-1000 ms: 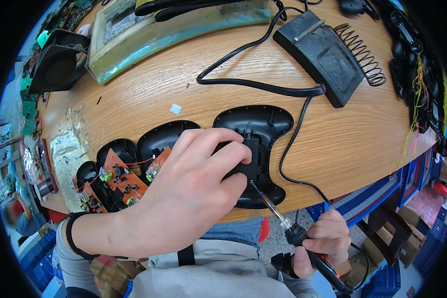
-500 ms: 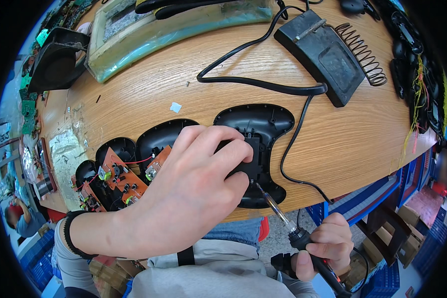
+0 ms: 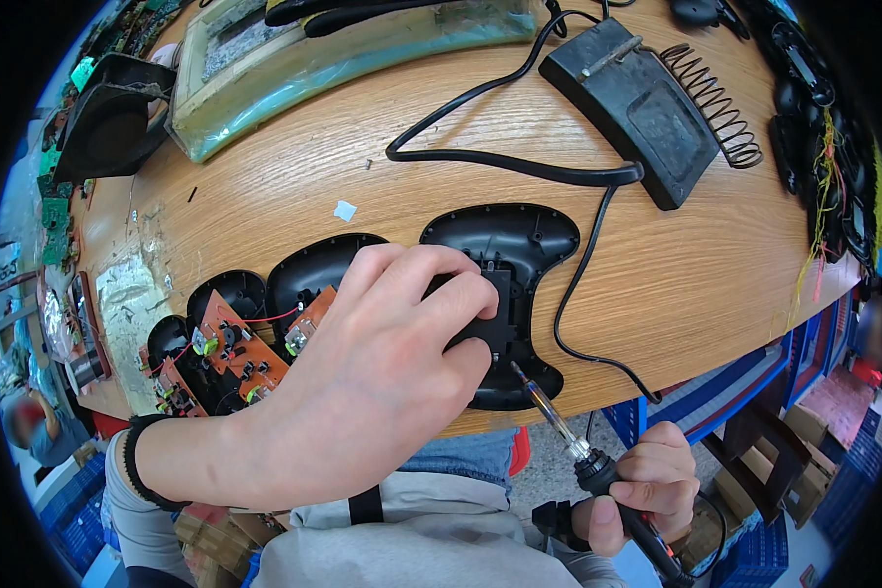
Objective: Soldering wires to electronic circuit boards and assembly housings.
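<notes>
Soldering iron (image 3: 559,421) drawn back slightly | left fingers (image 3: 431,284) pinching black shell (image 3: 505,284) | right hand (image 3: 642,485) gripping iron

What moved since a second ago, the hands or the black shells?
Very little moved. The right hand still grips the soldering iron, and its tip slid slightly left and down, staying by the black shell under the left hand. The left hand keeps pressing there. The orange circuit boards and the stand stayed put.
</notes>
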Demonstrator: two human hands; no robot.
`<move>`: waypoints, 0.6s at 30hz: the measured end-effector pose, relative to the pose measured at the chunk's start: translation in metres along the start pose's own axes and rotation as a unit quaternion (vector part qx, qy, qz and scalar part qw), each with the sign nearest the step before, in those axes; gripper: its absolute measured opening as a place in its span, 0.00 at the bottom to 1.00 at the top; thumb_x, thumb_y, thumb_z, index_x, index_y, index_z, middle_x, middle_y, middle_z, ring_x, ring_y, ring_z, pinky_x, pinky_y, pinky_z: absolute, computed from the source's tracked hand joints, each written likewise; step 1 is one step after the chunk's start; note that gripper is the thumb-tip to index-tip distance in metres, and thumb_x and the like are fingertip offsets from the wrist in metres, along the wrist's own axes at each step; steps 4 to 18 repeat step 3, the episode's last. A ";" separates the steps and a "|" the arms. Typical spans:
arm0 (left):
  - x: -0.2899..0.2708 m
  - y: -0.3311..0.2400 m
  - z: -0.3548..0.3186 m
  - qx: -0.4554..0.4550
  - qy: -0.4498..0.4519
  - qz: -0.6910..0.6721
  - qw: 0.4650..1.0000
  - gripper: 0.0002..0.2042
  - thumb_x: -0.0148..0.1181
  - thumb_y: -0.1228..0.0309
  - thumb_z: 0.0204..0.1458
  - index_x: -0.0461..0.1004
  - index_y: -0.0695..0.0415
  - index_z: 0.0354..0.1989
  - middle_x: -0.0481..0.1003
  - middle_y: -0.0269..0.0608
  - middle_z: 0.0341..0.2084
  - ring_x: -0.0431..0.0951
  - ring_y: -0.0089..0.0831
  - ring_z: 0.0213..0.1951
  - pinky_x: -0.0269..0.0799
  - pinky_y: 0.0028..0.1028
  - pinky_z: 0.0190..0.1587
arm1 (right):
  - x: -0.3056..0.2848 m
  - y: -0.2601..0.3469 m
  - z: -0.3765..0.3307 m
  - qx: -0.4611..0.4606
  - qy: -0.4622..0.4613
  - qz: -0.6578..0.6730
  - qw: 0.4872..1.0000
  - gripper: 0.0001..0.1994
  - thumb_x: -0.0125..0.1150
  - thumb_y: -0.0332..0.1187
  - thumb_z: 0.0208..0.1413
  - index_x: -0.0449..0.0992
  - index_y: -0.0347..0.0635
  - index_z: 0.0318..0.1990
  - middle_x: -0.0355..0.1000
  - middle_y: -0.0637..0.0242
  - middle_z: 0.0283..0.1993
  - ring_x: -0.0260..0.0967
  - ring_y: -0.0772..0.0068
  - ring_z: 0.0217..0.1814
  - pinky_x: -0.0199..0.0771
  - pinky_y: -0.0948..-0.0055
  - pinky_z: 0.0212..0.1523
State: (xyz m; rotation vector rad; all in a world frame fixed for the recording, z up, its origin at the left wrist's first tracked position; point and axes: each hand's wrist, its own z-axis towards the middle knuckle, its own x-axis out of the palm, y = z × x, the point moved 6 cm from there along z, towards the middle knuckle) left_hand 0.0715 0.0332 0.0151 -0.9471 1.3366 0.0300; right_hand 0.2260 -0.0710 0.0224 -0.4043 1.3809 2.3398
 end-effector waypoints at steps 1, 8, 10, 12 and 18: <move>0.000 0.000 0.000 0.001 0.001 0.000 1.000 0.05 0.60 0.77 0.32 0.70 0.62 0.19 0.68 0.41 0.35 0.67 0.38 0.44 0.59 0.35 0.44 | 0.000 0.000 0.000 0.002 -0.005 -0.001 1.000 0.12 0.59 0.32 0.35 0.62 0.41 0.26 0.58 0.69 0.12 0.50 0.76 0.09 0.47 0.73 0.18; 0.000 0.000 0.000 0.002 -0.001 -0.003 1.000 0.05 0.60 0.77 0.32 0.70 0.62 0.19 0.68 0.41 0.35 0.67 0.38 0.44 0.59 0.36 0.44 | -0.001 0.001 0.000 0.004 -0.009 -0.004 1.000 0.12 0.58 0.32 0.35 0.62 0.41 0.26 0.58 0.69 0.12 0.50 0.76 0.09 0.47 0.73 0.18; 0.000 0.000 0.000 0.002 -0.001 -0.003 1.000 0.05 0.60 0.77 0.32 0.70 0.62 0.19 0.68 0.41 0.35 0.67 0.38 0.44 0.59 0.36 0.44 | -0.001 0.001 0.000 0.004 -0.009 -0.004 1.000 0.12 0.58 0.32 0.35 0.62 0.41 0.26 0.58 0.69 0.12 0.50 0.76 0.09 0.47 0.73 0.18; 0.000 0.000 0.000 0.002 -0.001 -0.003 1.000 0.05 0.60 0.77 0.32 0.70 0.62 0.19 0.68 0.41 0.35 0.67 0.38 0.44 0.59 0.36 0.44 | -0.001 0.001 0.000 0.004 -0.009 -0.004 1.000 0.12 0.58 0.32 0.35 0.62 0.41 0.26 0.58 0.69 0.12 0.50 0.76 0.09 0.47 0.73 0.18; 0.000 0.000 0.000 0.002 -0.001 -0.003 1.000 0.05 0.60 0.77 0.32 0.70 0.62 0.19 0.68 0.41 0.35 0.67 0.38 0.44 0.59 0.36 0.44 | -0.001 0.001 0.000 0.004 -0.009 -0.004 1.000 0.12 0.58 0.32 0.35 0.62 0.41 0.26 0.58 0.69 0.12 0.50 0.76 0.09 0.47 0.73 0.18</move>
